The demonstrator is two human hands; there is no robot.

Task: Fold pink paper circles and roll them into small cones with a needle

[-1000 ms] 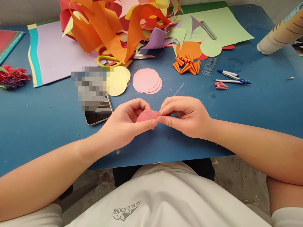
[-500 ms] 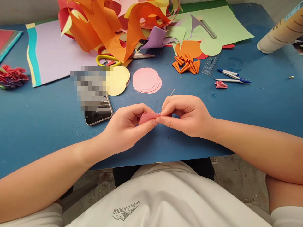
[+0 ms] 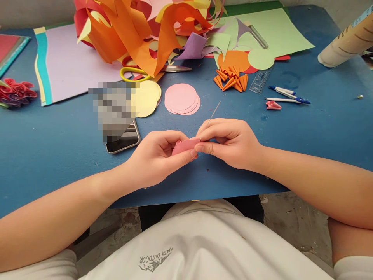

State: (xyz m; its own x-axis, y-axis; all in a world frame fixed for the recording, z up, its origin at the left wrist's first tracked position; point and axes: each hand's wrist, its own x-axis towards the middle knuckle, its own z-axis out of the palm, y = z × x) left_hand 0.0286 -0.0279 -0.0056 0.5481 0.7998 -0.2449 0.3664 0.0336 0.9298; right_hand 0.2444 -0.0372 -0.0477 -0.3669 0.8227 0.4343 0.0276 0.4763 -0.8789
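My left hand (image 3: 159,157) is closed on a pink paper circle (image 3: 184,146), pinched between thumb and fingers; the paper is bent, with a small curl at its left. My right hand (image 3: 230,140) is closed too, holding a thin pale stick (image 3: 215,109) that slants up past the fingers. Its lower end lies at the paper's right edge, where my right fingertips meet the paper. The fingertips hide part of both. Just beyond my hands lies a stack of pink paper circles (image 3: 180,97).
Pale yellow circles (image 3: 145,102) and a phone (image 3: 124,142) lie left of centre. Scissors (image 3: 135,74) stick out from orange paper scraps (image 3: 116,35). Orange paper cones (image 3: 233,79), a ruler (image 3: 260,81), a compass (image 3: 284,100) and a folded pink piece (image 3: 274,105) lie to the right.
The pink circle has tilted slightly, showing more of its face. The stick now reaches higher above my right hand, whose fingertips have shifted a little at the paper's edge.
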